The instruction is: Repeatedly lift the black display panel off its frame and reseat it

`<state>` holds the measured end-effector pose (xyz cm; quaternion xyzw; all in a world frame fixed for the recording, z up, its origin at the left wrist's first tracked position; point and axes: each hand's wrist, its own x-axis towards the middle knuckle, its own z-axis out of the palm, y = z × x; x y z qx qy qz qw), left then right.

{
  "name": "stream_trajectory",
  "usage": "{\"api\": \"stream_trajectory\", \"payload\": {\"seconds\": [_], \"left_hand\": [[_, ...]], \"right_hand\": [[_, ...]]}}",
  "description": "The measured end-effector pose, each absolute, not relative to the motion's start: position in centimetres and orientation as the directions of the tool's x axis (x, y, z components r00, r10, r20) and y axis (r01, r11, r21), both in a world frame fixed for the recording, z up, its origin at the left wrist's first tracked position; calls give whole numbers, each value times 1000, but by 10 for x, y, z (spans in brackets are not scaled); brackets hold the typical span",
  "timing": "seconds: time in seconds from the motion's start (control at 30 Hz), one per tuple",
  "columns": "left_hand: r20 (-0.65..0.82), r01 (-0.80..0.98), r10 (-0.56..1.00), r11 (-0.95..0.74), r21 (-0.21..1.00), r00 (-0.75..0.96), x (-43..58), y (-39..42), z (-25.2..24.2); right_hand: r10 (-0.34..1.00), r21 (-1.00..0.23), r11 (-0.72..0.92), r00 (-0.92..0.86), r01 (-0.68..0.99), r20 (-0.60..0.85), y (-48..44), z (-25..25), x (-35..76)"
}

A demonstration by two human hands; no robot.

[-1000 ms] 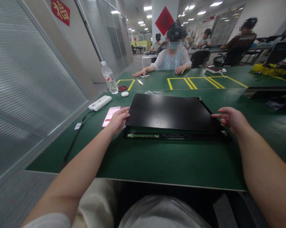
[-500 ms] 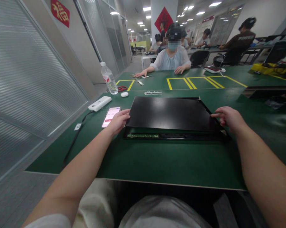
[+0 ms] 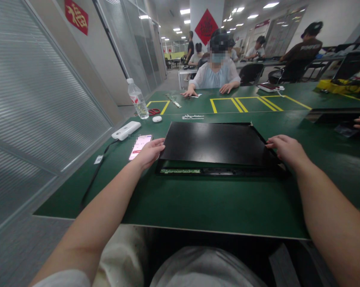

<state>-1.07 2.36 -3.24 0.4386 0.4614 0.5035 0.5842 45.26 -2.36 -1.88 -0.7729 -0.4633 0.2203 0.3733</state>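
Note:
A glossy black panel lies tilted over a black frame, its near edge raised so that a green circuit strip shows at the frame's near left. My left hand pinches the panel's left edge between thumb and fingers. At the right edge, my right hand has its fingers closed on the panel near the frame's side. The fingertips' undersides are hidden.
Left on the green table are a lit phone, a white device with a cable, a bottle, a white case and red scissors. Thin strips lie behind the panel. A person sits opposite.
My right hand has closed more on the panel's right edge, and the panel has shifted slightly. The opposite person's hand moved right. Another person's hand has appeared at the far right.

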Motion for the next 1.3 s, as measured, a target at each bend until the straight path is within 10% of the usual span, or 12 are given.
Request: {"api": "stream_trajectory", "payload": {"seconds": [1.3], "left_hand": [[-92, -176, 993, 103, 979, 70, -10, 25, -33]], "right_hand": [[924, -400, -296, 366, 867, 109, -23, -20, 448]]}}
